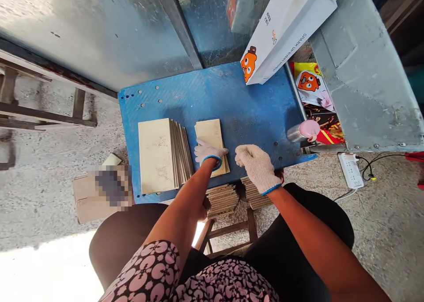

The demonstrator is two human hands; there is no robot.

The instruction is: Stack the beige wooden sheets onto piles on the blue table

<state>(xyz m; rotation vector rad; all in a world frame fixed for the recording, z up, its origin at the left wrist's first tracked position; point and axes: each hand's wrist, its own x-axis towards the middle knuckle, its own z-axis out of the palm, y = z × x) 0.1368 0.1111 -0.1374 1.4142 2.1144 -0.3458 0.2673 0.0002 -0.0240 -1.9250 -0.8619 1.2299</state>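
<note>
Left glove (210,155) on the small tile stack (212,134), grip unclear; right glove (257,167) released just beside it. 1 fanned tile stack (155,156) already sits left of it.

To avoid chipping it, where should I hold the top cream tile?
Take the top cream tile by its near short edge, from your side, with the left hand: it lies fanned over the row, so that edge seems free, while its long right side overlaps its neighbours.

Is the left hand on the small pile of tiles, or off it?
On it: the gloved left hand lies across the small pile of tiles, covering its lower part.
</note>
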